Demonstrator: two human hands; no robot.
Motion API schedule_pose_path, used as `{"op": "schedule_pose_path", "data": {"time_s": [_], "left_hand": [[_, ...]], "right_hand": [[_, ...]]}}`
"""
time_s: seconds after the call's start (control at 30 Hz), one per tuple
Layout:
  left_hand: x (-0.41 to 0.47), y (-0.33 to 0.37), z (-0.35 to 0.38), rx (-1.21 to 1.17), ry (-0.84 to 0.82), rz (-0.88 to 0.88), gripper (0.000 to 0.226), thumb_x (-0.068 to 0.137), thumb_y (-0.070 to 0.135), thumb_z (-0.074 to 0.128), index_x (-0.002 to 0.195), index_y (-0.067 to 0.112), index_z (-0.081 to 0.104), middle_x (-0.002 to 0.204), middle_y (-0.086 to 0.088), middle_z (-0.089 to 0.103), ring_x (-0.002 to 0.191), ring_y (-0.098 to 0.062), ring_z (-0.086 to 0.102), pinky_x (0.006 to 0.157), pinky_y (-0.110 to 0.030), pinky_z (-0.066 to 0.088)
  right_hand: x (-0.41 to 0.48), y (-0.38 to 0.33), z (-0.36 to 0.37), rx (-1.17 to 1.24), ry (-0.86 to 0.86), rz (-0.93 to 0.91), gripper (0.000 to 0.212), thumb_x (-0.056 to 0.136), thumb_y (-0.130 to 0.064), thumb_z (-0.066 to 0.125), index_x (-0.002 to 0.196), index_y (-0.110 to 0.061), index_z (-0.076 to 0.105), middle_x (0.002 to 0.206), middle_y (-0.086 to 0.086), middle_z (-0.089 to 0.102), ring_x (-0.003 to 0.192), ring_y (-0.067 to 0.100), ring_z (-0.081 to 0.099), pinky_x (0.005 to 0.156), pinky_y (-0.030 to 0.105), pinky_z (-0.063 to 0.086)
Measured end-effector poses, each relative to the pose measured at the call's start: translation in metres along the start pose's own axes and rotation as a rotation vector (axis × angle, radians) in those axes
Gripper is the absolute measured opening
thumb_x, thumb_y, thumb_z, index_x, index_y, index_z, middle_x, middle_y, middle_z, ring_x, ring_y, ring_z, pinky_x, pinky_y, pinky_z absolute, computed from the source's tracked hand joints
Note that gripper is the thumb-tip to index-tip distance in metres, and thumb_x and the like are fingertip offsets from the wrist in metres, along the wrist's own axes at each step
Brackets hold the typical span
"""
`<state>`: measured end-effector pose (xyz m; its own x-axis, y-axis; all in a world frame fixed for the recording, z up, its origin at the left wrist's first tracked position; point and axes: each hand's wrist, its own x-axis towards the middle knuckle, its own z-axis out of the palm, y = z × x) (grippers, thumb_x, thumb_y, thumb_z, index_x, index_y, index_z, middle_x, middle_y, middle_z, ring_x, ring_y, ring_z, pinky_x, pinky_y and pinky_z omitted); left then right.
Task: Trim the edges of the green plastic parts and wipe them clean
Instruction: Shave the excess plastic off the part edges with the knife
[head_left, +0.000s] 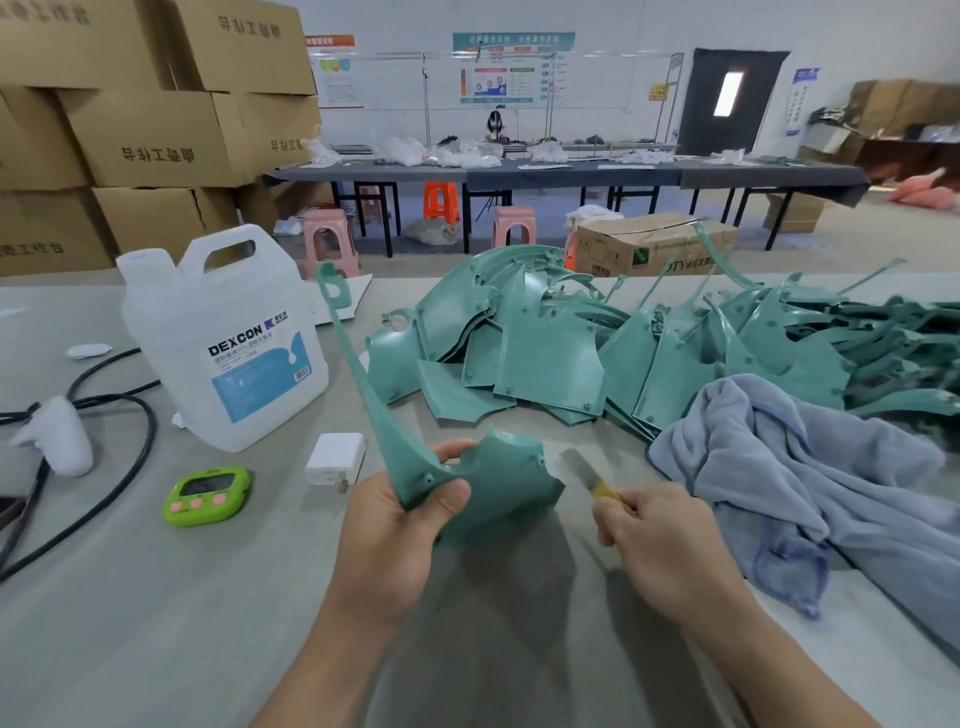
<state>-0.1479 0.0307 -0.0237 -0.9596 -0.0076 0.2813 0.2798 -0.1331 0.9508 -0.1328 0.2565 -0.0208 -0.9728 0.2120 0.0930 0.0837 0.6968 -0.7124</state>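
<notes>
My left hand (395, 525) grips a green plastic part (498, 478) by its lower left corner, thumb on its face. The part's long thin arm rises up and to the left, ending in a hook near the jug. My right hand (660, 540) holds a utility knife (589, 475) with a yellow body. Its grey blade points up and left, close to the part's right edge. A large pile of green plastic parts (545, 353) lies behind on the table. A blue-grey towel (810, 467) is bunched to the right.
A white DEXCON jug (218, 338) stands at the left. Near it lie a green timer (208, 496), a white charger (335, 460), black cables (104, 467) and a white glove (57, 436). Cardboard boxes are stacked at the back left; work tables and stools stand beyond.
</notes>
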Motion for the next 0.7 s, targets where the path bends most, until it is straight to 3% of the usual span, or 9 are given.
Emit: {"op": "schedule_pose_path", "data": {"time_s": [0.13,0.23,0.4,0.47,0.57,0.7], "left_hand": [[0.002,-0.002,-0.001,0.055,0.015,0.006,0.033,0.083,0.012,0.074,0.103,0.037,0.079,0.104,0.006,0.078,0.098,-0.009,0.072,0.077,-0.014,0.053],[0.002,-0.002,0.0,0.056,0.019,0.006,0.032,0.079,0.019,0.07,0.103,0.038,0.079,0.103,0.008,0.078,0.098,-0.006,0.072,0.077,-0.014,0.053],[0.001,0.001,0.002,-0.078,0.088,-0.016,0.037,0.088,0.0,0.068,0.1,0.033,0.081,0.101,0.003,0.079,0.093,-0.008,0.074,0.073,-0.015,0.055],[0.003,0.001,0.0,-0.161,0.157,-0.06,0.031,0.09,-0.002,0.064,0.104,0.022,0.079,0.103,-0.003,0.078,0.095,-0.014,0.074,0.076,-0.021,0.058],[0.008,0.001,-0.004,-0.269,0.224,-0.144,0.028,0.089,0.006,0.065,0.113,0.015,0.073,0.109,-0.008,0.077,0.101,-0.021,0.073,0.085,-0.033,0.056],[0.008,0.002,-0.008,-0.396,0.19,-0.213,0.041,0.077,0.013,0.069,0.118,0.014,0.071,0.111,-0.01,0.076,0.1,-0.021,0.073,0.075,-0.026,0.06]], "right_hand": [[-0.008,-0.005,-0.002,0.581,-0.204,-0.049,0.036,0.095,-0.027,0.057,0.065,-0.008,0.063,0.041,0.008,0.044,0.039,0.017,0.031,0.044,0.026,0.027],[-0.009,-0.007,0.006,0.504,-0.323,-0.007,0.042,0.098,-0.029,0.054,0.062,-0.009,0.061,0.041,0.008,0.046,0.036,0.015,0.035,0.044,0.023,0.031],[0.003,0.002,0.0,-0.046,-0.06,0.083,0.038,0.092,-0.03,0.059,0.062,-0.007,0.061,0.042,-0.003,0.05,0.042,0.01,0.045,0.051,0.029,0.037],[0.003,0.004,-0.002,0.038,-0.042,0.06,0.039,0.094,-0.031,0.059,0.059,-0.015,0.064,0.041,-0.005,0.049,0.038,0.008,0.042,0.048,0.028,0.036],[0.002,0.002,-0.002,0.373,-0.024,0.018,0.045,0.1,-0.028,0.057,0.057,-0.018,0.064,0.041,-0.001,0.045,0.038,0.013,0.035,0.044,0.025,0.031],[-0.005,-0.006,0.004,0.647,-0.122,-0.041,0.046,0.104,-0.026,0.051,0.061,-0.015,0.064,0.041,0.009,0.046,0.038,0.017,0.033,0.042,0.022,0.031]]}}
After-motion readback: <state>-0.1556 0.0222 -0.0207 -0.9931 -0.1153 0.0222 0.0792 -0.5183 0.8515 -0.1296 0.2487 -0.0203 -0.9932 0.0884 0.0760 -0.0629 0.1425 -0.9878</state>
